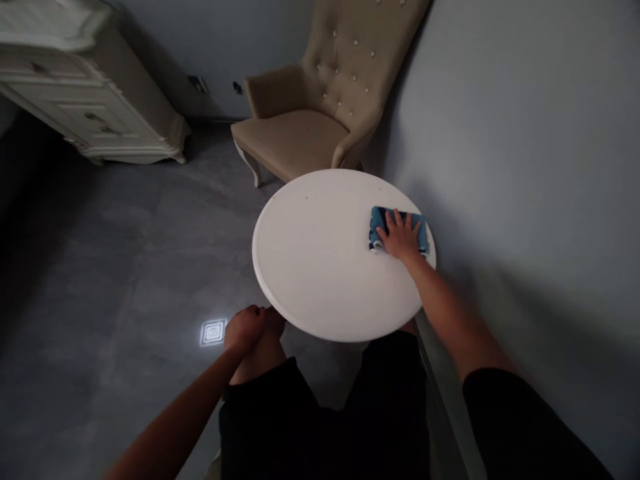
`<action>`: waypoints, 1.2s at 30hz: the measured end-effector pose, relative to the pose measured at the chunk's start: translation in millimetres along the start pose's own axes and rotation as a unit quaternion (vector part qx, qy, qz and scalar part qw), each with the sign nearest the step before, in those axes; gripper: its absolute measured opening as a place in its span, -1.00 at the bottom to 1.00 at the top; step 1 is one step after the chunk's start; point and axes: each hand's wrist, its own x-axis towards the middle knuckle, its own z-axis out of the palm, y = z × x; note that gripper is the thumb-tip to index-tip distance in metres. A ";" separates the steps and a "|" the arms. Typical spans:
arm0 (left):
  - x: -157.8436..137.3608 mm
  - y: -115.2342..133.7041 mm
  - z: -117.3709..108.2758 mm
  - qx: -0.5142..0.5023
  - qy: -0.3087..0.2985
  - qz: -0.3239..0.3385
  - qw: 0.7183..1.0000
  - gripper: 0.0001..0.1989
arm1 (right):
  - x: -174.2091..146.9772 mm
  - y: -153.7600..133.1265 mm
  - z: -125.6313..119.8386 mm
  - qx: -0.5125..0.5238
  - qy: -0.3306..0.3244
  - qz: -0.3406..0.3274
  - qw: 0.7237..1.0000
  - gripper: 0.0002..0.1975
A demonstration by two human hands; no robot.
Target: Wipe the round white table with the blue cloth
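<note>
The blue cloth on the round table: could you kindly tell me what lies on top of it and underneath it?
The right hand lies spread on the blue cloth; underneath is the round table. Whatever the cloth covers there cannot be seen.

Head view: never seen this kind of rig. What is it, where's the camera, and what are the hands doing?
There is no machine here: these are a person's own bare hands. The one picture comes from a camera worn on the head, looking forward and down, so the lap shows at the bottom. The right hand lies with fingers spread on a folded blue patterned cloth, which rests on the white tabletop near its right edge. The left hand is curled by the left knee; I can't tell whether it holds anything. Beyond the tabletop stands a tan armchair, with a pale cabinet to the left.
</note>
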 end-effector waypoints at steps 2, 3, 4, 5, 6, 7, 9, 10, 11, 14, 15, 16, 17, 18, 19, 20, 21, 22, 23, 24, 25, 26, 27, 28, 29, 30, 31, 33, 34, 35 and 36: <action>2.3 -1.1 -0.6 0.003 -0.003 -0.011 1.000 -0.44 | 46.5 6.6 -2.4 0.009 0.001 0.010 1.000 -0.14; 3.2 -1.7 -0.7 0.003 -0.001 -0.015 1.000 -0.45 | 67.2 10.1 -3.4 0.016 0.002 0.015 1.000 -0.13; 4.0 -2.2 -0.7 0.002 0.002 -0.018 1.000 -0.46 | 86.1 13.5 -4.4 0.023 0.006 0.020 1.000 -0.12; 4.7 -2.7 -0.6 0.000 0.003 -0.020 1.000 -0.46 | 102.8 16.7 -5.3 0.030 0.009 0.027 0.999 -0.12; 5.2 -3.0 -0.3 -0.001 0.005 -0.021 1.000 -0.47 | 117.2 19.4 -6.4 0.037 0.010 0.034 0.999 -0.12; 5.5 -3.1 0.0 -0.003 0.005 -0.022 1.000 -0.48 | 129.1 21.6 -7.4 0.044 0.009 0.042 0.998 -0.12; 6.0 -3.1 0.9 -0.006 0.006 -0.023 1.000 -0.49 | 144.5 23.9 -9.4 0.054 0.006 0.059 0.997 -0.12; 6.1 -3.1 1.4 -0.007 0.006 -0.023 1.000 -0.49 | 147.7 24.0 -10.2 0.055 0.006 0.065 0.996 -0.12; 6.2 -3.2 2.1 -0.009 0.006 -0.022 1.000 -0.50 | 147.8 23.3 -10.8 0.052 0.007 0.069 0.996 -0.12; 6.7 -4.2 4.3 -0.018 0.010 -0.017 1.000 -0.50 | 129.2 18.7 -10.8 0.020 0.016 0.063 0.998 -0.12; 6.9 -4.7 5.1 -0.021 0.012 -0.016 1.000 -0.51 | 117.0 16.6 -10.0 0.011 0.016 0.057 0.998 -0.13; 7.1 -5.1 5.8 -0.023 0.014 -0.014 1.000 -0.51 | 102.0 14.3 -8.9 0.005 0.013 0.051 0.999 -0.13; 7.2 -5.4 6.4 -0.025 0.015 -0.012 1.000 -0.51 | 84.5 11.8 -7.3 0.002 0.011 0.044 0.999 -0.14; 7.2 -5.5 6.8 -0.026 0.015 -0.008 1.000 -0.51 | 64.7 9.2 -5.4 0.000 0.009 0.037 0.999 -0.14; 6.9 -5.4 6.9 -0.028 0.016 -0.004 0.999 -0.50 | 42.8 6.2 -3.2 -0.002 0.008 0.030 1.000 -0.15; 6.2 -5.2 6.8 -0.029 0.017 0.001 0.999 -0.49 | 19.1 2.8 -0.7 -0.004 0.009 0.022 1.000 -0.16; 5.2 -4.7 6.3 -0.032 0.018 0.005 0.999 -0.48 | -6.1 -1.3 1.7 -0.006 0.012 0.013 1.000 -0.16; 3.7 -4.2 5.6 -0.037 0.020 0.008 0.999 -0.47 | -32.6 -6.1 4.0 -0.008 0.015 0.003 1.000 -0.17; 1.8 -3.6 4.7 -0.041 0.022 0.009 0.999 -0.46 | -59.8 -11.7 6.2 -0.006 0.020 -0.007 1.000 -0.18; -0.5 -3.1 3.8 -0.046 0.024 0.010 0.999 -0.46 | -87.6 -18.3 8.1 -0.002 0.023 -0.018 1.000 -0.18; -3.0 -2.8 3.0 -0.051 0.026 0.010 0.998 -0.46 | -115.2 -25.7 10.0 0.003 0.025 -0.027 0.999 -0.18; -5.5 -2.6 2.3 -0.054 0.027 0.010 0.998 -0.46 | -142.3 -33.9 11.9 0.009 0.026 -0.033 0.999 -0.19; -8.0 -2.7 1.9 -0.057 0.029 0.011 0.998 -0.46 | -168.4 -42.5 14.1 0.012 0.024 -0.038 0.999 -0.19; -10.2 -3.0 1.7 -0.057 0.030 0.014 0.998 -0.46 | -192.9 -51.3 16.7 0.014 0.021 -0.042 0.999 -0.19; -12.1 -3.5 1.8 -0.056 0.033 0.016 0.998 -0.46 | -215.3 -59.8 20.0 0.013 0.018 -0.046 0.999 -0.18; -13.4 -4.2 2.1 -0.054 0.034 0.018 0.998 -0.46 | -235.1 -67.8 23.9 0.011 0.016 -0.049 0.999 -0.18; -14.2 -5.0 2.5 -0.052 0.034 0.020 0.998 -0.46 | -251.9 -75.0 28.3 0.008 0.018 -0.052 0.998 -0.18; -14.2 -6.7 3.7 -0.049 0.035 0.022 0.998 -0.47 | -275.1 -85.6 36.8 0.005 0.027 -0.056 0.998 -0.17; -13.5 -7.4 4.4 -0.049 0.035 0.023 0.998 -0.47 | -281.2 -88.7 40.0 0.005 0.035 -0.056 0.998 -0.18; -12.4 -8.1 5.1 -0.049 0.035 0.023 0.998 -0.47 | -283.4 -90.3 41.9 0.006 0.042 -0.055 0.998 -0.18; -11.2 -8.5 5.9 -0.050 0.034 0.023 0.998 -0.47 | -281.7 -90.5 42.3 0.009 0.048 -0.056 0.997 -0.19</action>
